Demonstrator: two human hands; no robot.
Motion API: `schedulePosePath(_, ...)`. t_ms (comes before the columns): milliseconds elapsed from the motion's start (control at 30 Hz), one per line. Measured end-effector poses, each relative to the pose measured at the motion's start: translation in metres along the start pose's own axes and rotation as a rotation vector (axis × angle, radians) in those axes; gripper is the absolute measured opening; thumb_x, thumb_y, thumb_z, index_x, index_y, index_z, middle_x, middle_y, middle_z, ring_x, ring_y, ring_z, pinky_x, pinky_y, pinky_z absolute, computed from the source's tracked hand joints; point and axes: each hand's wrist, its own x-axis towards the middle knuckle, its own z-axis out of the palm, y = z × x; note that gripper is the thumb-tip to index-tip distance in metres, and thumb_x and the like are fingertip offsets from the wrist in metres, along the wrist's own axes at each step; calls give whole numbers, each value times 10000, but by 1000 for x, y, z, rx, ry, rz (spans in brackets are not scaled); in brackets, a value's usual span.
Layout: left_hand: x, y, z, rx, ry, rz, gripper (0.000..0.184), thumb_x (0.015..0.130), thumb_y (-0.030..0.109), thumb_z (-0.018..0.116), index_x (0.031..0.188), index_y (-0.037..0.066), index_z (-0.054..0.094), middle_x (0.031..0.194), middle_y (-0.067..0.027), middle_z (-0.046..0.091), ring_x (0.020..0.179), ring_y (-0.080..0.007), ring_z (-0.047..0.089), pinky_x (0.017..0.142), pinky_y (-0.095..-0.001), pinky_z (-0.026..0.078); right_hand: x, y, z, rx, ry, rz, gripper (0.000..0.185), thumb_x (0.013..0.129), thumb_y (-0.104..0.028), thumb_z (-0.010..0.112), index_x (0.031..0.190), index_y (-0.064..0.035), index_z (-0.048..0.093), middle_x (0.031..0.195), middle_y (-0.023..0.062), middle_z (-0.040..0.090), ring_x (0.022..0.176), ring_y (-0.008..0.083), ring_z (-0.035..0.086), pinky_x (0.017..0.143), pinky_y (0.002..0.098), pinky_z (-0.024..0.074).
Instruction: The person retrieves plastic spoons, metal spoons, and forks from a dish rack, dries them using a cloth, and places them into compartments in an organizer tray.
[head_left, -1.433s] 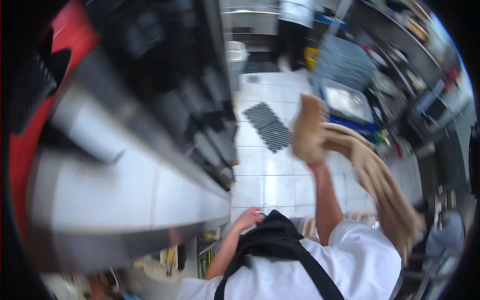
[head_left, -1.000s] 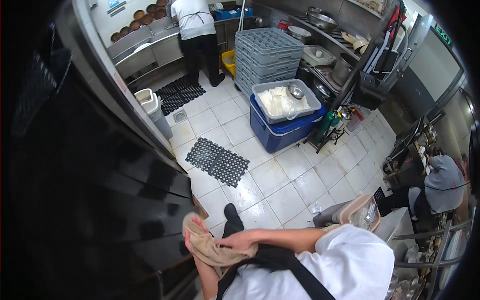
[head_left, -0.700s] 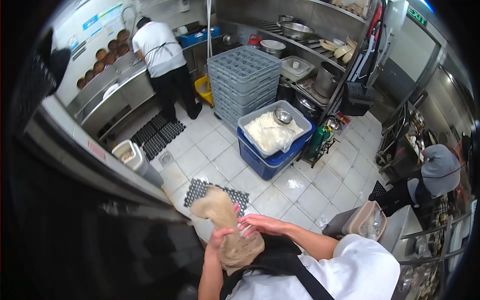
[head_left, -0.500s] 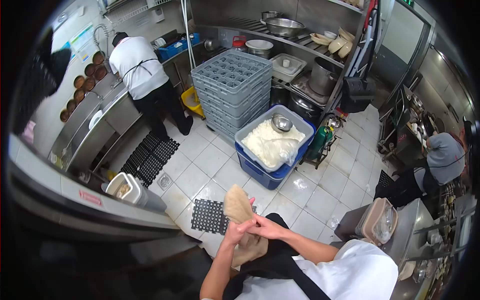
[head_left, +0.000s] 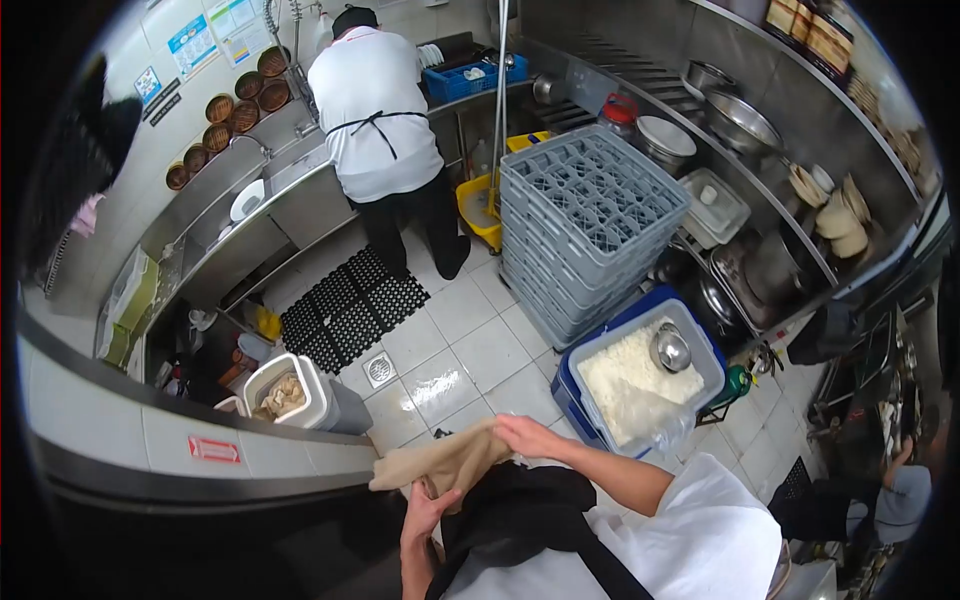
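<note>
A tan cloth [head_left: 440,462] stretches between my two hands in front of my black apron. My left hand [head_left: 430,506] is closed on its lower edge. At the cloth's upper right corner, my right hand [head_left: 525,437] pinches the fabric. The cloth's left end sticks out beside the dark counter edge, and some of its lower part is hidden behind my left hand.
A blue tub [head_left: 640,385] of white grains with a metal bowl [head_left: 671,348] stands right of my hands. Behind it rise stacked grey racks [head_left: 595,190]. A co-worker [head_left: 385,110] bends over the sink; another person [head_left: 900,500] works far right. A waste bin [head_left: 330,395] stands left.
My view has turned left. The cloth, earlier bunched upright with both hands together, is now spread sideways, with my hands farther apart.
</note>
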Motion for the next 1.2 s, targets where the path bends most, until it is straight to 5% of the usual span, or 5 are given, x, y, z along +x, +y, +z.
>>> schedulePosePath(233, 191, 62, -39, 114, -283, -63, 693, 754, 101, 793, 1334, 9, 426, 1178, -121, 580, 1090, -198, 562, 939, -324, 464, 76, 100, -75, 741, 231, 492, 423, 960, -342, 536, 1231, -21, 590, 1115, 69, 649, 983, 161, 600, 869, 311, 473)
schedulePosePath(367, 287, 190, -13, 365, -656, 50, 743, 739, 113, 814, 1355, 24, 407, 1171, -107, 583, 1078, -186, 566, 945, -329, 458, 55, -56, -190, 612, 58, 634, 429, 933, -292, 609, 1262, -21, 562, 1169, 60, 619, 1027, 138, 585, 900, 293, 469)
schedulePosePath(533, 372, 341, 47, -607, -1086, 154, 847, 719, 4, 774, 1424, 40, 306, 1265, -151, 569, 1154, -276, 575, 992, -380, 456, 53, -130, -307, 1419, 912, -460, 377, 910, -201, 606, 1217, 11, 551, 1074, 154, 641, 949, 241, 654, 755, 368, 543)
schedulePosePath(800, 571, 310, 179, -223, -657, -247, 459, 911, 171, 583, 1325, 7, 475, 1279, -111, 572, 1136, -221, 577, 960, -347, 465, 209, -17, -405, 999, 866, -171, 379, 910, -208, 586, 1221, 3, 543, 1092, 160, 625, 972, 261, 634, 772, 394, 529)
schedulePosePath(1200, 813, 365, 303, 357, -859, 217, 376, 769, 7, 699, 1115, 25, 553, 1067, -84, 627, 898, -178, 634, 804, -351, 527, 246, 2, -596, 268, 954, 111, 383, 910, -218, 555, 1228, -7, 531, 1119, 169, 601, 1005, 291, 604, 798, 433, 508)
